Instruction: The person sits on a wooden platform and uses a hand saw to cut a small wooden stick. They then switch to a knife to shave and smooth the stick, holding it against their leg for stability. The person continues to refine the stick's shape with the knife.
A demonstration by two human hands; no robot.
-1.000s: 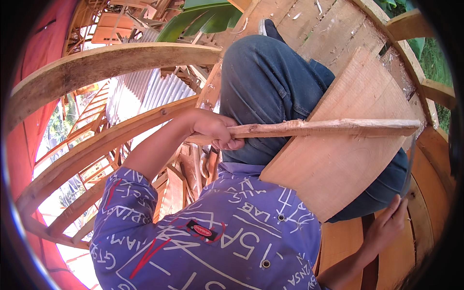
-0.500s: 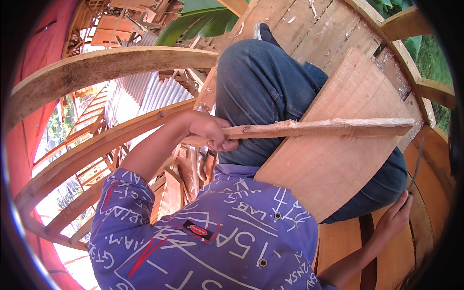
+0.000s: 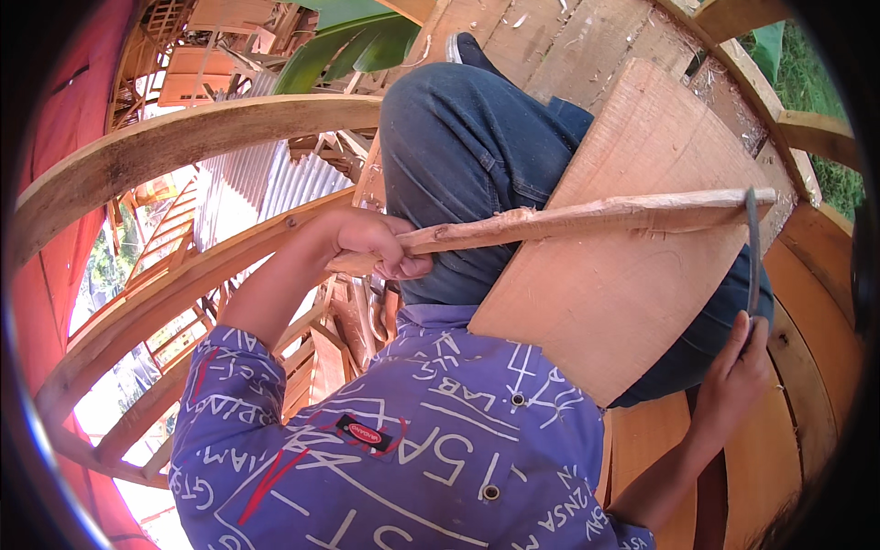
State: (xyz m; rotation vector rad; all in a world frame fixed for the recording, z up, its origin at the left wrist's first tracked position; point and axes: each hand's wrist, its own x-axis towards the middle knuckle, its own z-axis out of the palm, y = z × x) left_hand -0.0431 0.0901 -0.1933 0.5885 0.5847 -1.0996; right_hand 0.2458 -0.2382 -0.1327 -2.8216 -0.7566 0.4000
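My left hand (image 3: pixel 378 246) is wrapped round the near-left end of a long, rough wooden stick (image 3: pixel 559 220). The stick slants across a wide flat board (image 3: pixel 623 284) that rests over my lap, and its far end reaches past the board's right side. My right hand (image 3: pixel 741 359), at the lower right, grips a long knife (image 3: pixel 753 257) by its lower end; the handle is mostly hidden in the fingers. Seen nearly edge-on, the dark blade points up, and its tip overlaps the stick's far end. Whether it touches the wood I cannot tell.
Curved wooden beams (image 3: pixel 202 137) pass on the left, with corrugated metal sheets (image 3: pixel 302 188) and scrap wood below. A plank floor (image 3: pixel 587 46) with shavings lies ahead. More curved framing (image 3: pixel 820 137) rises at the right. My bent knee (image 3: pixel 449 137) is left of the board.
My right hand has moved up and inward, bringing the knife blade from beside the stick to its far end. The stick's far end sits higher in view; my left hand keeps its grip.
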